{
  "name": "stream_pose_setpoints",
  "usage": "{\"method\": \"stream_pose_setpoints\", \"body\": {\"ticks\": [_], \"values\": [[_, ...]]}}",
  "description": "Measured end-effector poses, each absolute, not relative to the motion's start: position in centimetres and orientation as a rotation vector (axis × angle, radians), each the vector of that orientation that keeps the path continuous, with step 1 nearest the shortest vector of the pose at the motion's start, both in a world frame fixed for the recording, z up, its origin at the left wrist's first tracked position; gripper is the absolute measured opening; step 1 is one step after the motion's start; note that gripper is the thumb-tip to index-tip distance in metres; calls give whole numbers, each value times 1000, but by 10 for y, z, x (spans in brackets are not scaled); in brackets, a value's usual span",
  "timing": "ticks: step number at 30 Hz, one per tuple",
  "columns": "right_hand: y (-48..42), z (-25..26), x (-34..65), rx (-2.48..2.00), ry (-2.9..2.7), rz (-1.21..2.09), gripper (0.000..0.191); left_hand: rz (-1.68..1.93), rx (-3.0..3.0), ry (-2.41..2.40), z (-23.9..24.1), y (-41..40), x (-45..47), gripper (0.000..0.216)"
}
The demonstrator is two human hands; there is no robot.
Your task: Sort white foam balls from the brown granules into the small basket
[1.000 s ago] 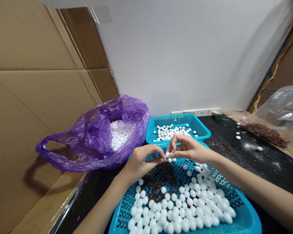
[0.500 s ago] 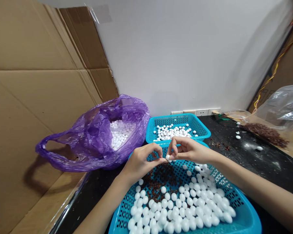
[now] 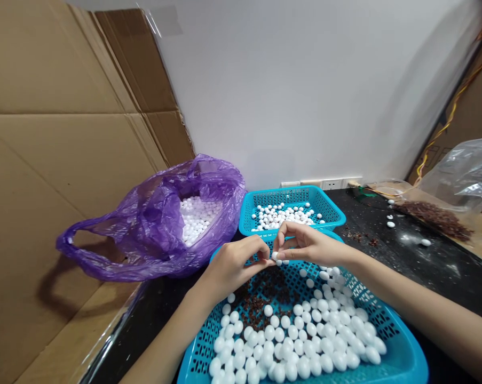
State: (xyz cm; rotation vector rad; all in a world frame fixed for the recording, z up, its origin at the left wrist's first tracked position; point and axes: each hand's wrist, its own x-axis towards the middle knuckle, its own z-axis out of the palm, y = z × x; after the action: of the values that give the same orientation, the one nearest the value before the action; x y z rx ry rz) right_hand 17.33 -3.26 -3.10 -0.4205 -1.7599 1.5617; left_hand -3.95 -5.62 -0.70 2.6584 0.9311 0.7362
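Over the near blue plastic basket [image 3: 415, 349], my two hands meet fingertip to fingertip. My right hand [image 3: 307, 248] pinches a small white ball [image 3: 275, 256] between thumb and fingers. Closed in a pinch right beside that ball is my left hand [image 3: 235, 262]; what its fingertips hold, if anything, is too small to make out. Many smooth white balls [image 3: 292, 346] fill the front and right of the basket. Reddish-brown dried bits [image 3: 259, 306] lie on the basket floor below my left hand.
A second blue basket [image 3: 337, 216] with white balls stands behind. To the left sits an open purple plastic bag [image 3: 144, 234] of white balls. Brown bits [image 3: 436, 220], a few loose white balls [image 3: 425, 242] and a clear plastic bag [image 3: 473, 165] are at right. Cardboard [image 3: 64, 176] rises on the left.
My right hand's fingers have shifted slightly around the white ball. Both hands stay at the same spot over the basket, and the view has moved only a little.
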Motion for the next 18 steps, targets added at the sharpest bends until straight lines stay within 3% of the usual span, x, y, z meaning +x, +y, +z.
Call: {"method": "stream_pose_setpoints", "body": {"ticks": [7, 18], "values": [[-31, -32, 174, -488, -1731, 1574, 27, 625, 2644, 1041, -8, -56, -39, 9], [-18, -34, 179, -780, -1305, 1187, 36, 578, 2634, 1145, -7, -56, -39, 3]]}}
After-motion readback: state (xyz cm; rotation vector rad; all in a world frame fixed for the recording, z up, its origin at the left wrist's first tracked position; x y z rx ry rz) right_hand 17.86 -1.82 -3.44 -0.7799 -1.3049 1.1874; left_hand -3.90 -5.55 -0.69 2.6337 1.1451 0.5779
